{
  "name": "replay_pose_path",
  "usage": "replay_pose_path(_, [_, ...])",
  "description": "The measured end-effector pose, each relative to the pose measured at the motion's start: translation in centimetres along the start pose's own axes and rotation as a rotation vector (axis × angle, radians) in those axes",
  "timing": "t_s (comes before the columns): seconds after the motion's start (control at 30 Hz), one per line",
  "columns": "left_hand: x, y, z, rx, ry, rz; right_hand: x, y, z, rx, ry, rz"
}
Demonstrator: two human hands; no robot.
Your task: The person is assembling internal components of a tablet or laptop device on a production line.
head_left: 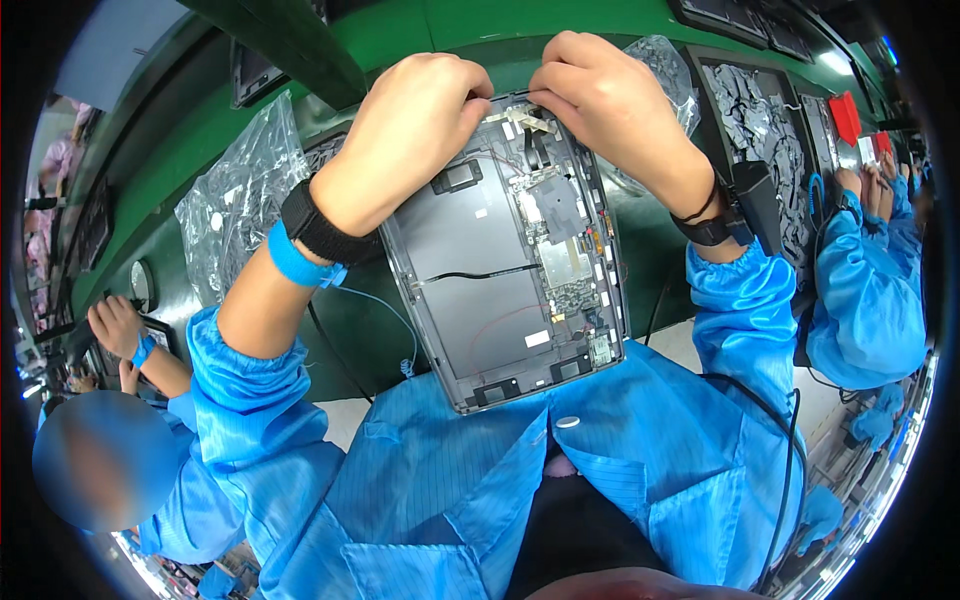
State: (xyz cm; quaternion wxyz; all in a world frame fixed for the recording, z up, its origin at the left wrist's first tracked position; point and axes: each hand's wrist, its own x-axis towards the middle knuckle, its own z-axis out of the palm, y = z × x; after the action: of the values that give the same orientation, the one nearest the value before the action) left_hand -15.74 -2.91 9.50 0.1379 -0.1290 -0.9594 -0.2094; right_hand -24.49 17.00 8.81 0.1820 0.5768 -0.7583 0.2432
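Observation:
An opened tablet housing [475, 240] is tilted before me, its near edge against my blue smock. Along its right side runs a circuit board [565, 265]; a black cable [475, 275] crosses the grey inside. My left hand [425, 125] has its fingers closed at the far edge, left of the middle. At that same edge, a little to the right, my right hand [610, 105] pinches with thumb and fingers. The fingertips partly hide what they grip there. Pale strips [530, 122] lie just below them. A blue strap [295, 260] with a thin cord circles my left wrist.
Clear plastic bags lie to the left [245, 200] and far right [665, 75] on the green bench [450, 30]. A black tray [705, 120] holds many grey parts. A dark post [285, 45] rises at far left. Other people work on both sides.

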Motion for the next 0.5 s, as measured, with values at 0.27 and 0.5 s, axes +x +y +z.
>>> replay_pose_path(0.27, [1.9, -0.2, 0.4, -0.173, -0.092, -0.039, 0.6, -0.3, 0.9, -0.079, -0.074, 0.040])
replay_pose_path(0.5, [1.9, 0.3, 1.1, -0.028, -0.081, -0.027, 1.8, 2.0, 1.1, 0.130, -0.295, 0.115])
